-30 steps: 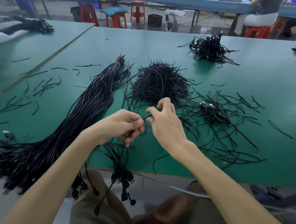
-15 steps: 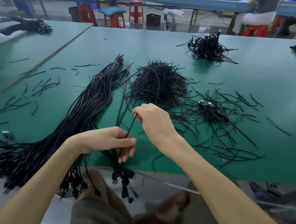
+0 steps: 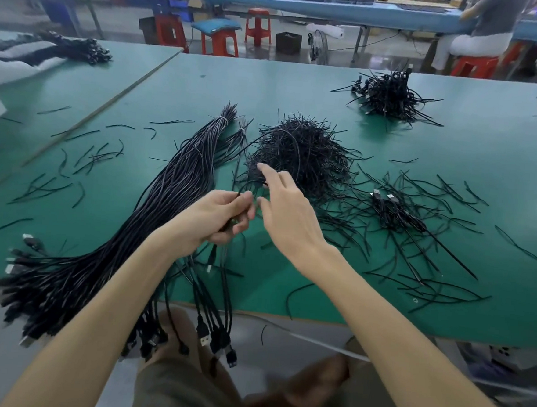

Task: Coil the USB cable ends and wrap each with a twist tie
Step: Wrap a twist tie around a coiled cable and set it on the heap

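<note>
Above the table point(image 3: 300, 88), left hand point(image 3: 215, 218) grips cables point(image 3: 227, 295).

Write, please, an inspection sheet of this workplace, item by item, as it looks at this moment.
Surface: green table, joined to a second table on the left.
Job's things: cable bundle lies left of the twist tie pile; a heap of tied cables sits at the far side.
Clutter: loose ties scattered on both sides of the work.
Grippers: left hand grips a few cables; right hand open, fingers straight, at the pile's near edge.
Cables: plugs of the held cables hang below the table edge.
Surroundings: red stools; a seated person at a far bench.
</note>
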Action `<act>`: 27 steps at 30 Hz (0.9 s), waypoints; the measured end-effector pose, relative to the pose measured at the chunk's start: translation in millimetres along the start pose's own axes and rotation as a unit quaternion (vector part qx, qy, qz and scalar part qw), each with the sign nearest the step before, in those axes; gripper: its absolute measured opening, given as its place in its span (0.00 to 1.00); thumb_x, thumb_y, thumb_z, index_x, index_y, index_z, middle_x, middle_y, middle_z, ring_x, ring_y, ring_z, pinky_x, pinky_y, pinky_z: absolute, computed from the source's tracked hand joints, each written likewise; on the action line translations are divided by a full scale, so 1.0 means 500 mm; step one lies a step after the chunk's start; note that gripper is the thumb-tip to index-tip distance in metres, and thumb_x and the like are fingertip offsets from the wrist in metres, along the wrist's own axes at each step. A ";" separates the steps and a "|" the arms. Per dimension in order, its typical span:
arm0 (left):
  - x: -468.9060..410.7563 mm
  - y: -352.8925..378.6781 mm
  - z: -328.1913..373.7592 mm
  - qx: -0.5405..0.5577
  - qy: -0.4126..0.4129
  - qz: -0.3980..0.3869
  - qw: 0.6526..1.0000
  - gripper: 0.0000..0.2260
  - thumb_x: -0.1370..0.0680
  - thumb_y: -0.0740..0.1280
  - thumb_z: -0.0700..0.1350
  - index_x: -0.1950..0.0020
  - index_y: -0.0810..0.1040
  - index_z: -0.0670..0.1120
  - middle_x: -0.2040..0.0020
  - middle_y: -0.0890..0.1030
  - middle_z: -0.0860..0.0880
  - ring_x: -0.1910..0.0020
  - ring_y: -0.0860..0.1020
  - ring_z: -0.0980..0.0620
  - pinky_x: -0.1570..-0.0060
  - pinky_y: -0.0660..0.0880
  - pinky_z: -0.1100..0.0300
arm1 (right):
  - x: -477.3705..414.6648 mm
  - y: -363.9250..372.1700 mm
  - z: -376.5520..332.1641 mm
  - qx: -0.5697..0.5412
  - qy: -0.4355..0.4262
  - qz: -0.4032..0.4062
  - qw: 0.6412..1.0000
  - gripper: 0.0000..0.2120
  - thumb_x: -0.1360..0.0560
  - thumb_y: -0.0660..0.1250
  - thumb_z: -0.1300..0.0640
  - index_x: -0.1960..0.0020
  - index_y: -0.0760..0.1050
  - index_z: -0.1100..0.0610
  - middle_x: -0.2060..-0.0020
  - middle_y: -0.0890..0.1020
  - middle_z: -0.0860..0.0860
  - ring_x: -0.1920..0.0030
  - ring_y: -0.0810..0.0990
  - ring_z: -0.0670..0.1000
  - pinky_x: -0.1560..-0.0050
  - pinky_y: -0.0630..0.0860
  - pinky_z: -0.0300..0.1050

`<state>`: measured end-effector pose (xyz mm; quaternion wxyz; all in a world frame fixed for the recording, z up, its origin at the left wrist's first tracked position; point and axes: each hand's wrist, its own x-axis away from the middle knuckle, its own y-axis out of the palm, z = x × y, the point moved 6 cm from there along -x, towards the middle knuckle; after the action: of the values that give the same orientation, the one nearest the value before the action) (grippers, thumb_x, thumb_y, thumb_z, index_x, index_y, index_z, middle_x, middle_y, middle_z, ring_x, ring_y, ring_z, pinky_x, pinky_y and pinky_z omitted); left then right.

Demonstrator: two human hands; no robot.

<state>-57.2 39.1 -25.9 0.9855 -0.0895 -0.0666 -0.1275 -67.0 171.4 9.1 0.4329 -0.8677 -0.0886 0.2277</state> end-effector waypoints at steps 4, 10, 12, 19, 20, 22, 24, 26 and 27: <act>-0.013 0.030 -0.014 -0.007 0.004 -0.018 1.000 0.18 0.14 0.59 0.54 0.51 0.78 0.42 0.70 0.70 0.49 0.77 0.60 0.54 0.79 0.55 0.65 | 0.017 -0.014 0.003 0.015 -0.072 -0.014 0.997 0.23 0.19 0.60 0.61 0.26 0.68 0.44 0.46 0.74 0.47 0.59 0.78 0.55 0.56 0.78 0.54; -0.009 0.016 -0.016 0.041 0.017 -0.042 0.998 0.16 0.16 0.62 0.52 0.46 0.82 0.42 0.67 0.71 0.50 0.74 0.64 0.54 0.75 0.62 0.67 | 0.025 -0.060 0.085 0.016 0.020 0.063 0.998 0.09 0.16 0.61 0.56 0.45 0.80 0.55 0.54 0.77 0.47 0.59 0.79 0.54 0.54 0.77 0.56; -0.004 -0.008 -0.013 0.064 0.034 -0.033 0.997 0.14 0.17 0.65 0.49 0.41 0.83 0.40 0.65 0.74 0.49 0.72 0.68 0.53 0.72 0.68 0.65 | 0.037 -0.073 0.110 -0.009 0.047 0.070 0.996 0.10 0.16 0.61 0.56 0.46 0.81 0.56 0.53 0.80 0.48 0.59 0.78 0.52 0.52 0.77 0.55; -0.012 -0.029 -0.028 0.504 -0.012 0.035 0.863 0.10 0.22 0.70 0.41 0.43 0.85 0.39 0.54 0.85 0.50 0.63 0.82 0.60 0.63 0.79 0.70 | 0.108 -0.046 0.088 -0.129 0.023 0.016 0.991 0.07 0.17 0.65 0.54 0.51 0.80 0.53 0.63 0.76 0.39 0.67 0.74 0.38 0.59 0.72 0.39; -0.014 -0.020 -0.027 0.549 -0.014 0.033 0.835 0.10 0.21 0.69 0.41 0.44 0.85 0.39 0.56 0.84 0.51 0.65 0.82 0.61 0.65 0.78 0.70 | 0.114 -0.040 0.081 -0.133 0.017 0.012 0.991 0.07 0.17 0.65 0.54 0.50 0.81 0.54 0.64 0.75 0.39 0.65 0.75 0.38 0.58 0.71 0.37; -0.015 -0.002 -0.025 0.571 -0.012 0.019 0.821 0.09 0.19 0.67 0.44 0.47 0.84 0.42 0.60 0.82 0.54 0.67 0.79 0.61 0.67 0.76 0.70 | 0.126 -0.027 0.070 -0.131 0.003 -0.008 0.991 0.07 0.18 0.65 0.53 0.50 0.81 0.54 0.63 0.76 0.38 0.62 0.75 0.39 0.56 0.71 0.38; -0.015 0.013 -0.025 0.501 -0.019 0.026 0.865 0.08 0.19 0.68 0.49 0.52 0.84 0.48 0.61 0.78 0.55 0.66 0.75 0.59 0.65 0.74 0.67 | 0.137 -0.014 0.066 -0.126 -0.003 -0.041 0.991 0.08 0.18 0.65 0.52 0.50 0.81 0.54 0.63 0.77 0.40 0.60 0.75 0.42 0.54 0.73 0.43; -0.013 0.023 -0.025 0.445 -0.023 0.041 0.894 0.10 0.18 0.66 0.51 0.56 0.80 0.49 0.56 0.79 0.51 0.59 0.78 0.54 0.58 0.79 0.62 | 0.149 -0.003 0.070 -0.114 0.008 -0.087 0.990 0.09 0.18 0.65 0.50 0.50 0.81 0.53 0.61 0.79 0.42 0.58 0.76 0.44 0.51 0.76 0.50; -0.010 0.027 -0.021 0.447 -0.018 0.038 0.893 0.12 0.17 0.64 0.51 0.57 0.78 0.48 0.54 0.80 0.49 0.55 0.80 0.52 0.53 0.81 0.58 | 0.155 0.002 0.073 -0.104 0.013 -0.111 0.988 0.10 0.18 0.64 0.49 0.51 0.81 0.52 0.60 0.79 0.43 0.57 0.76 0.45 0.50 0.76 0.52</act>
<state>-57.2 50.8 -39.1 0.9242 0.3560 -0.1307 -0.0454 -16.0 223.8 -35.1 0.3644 -0.8955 -0.2020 0.1565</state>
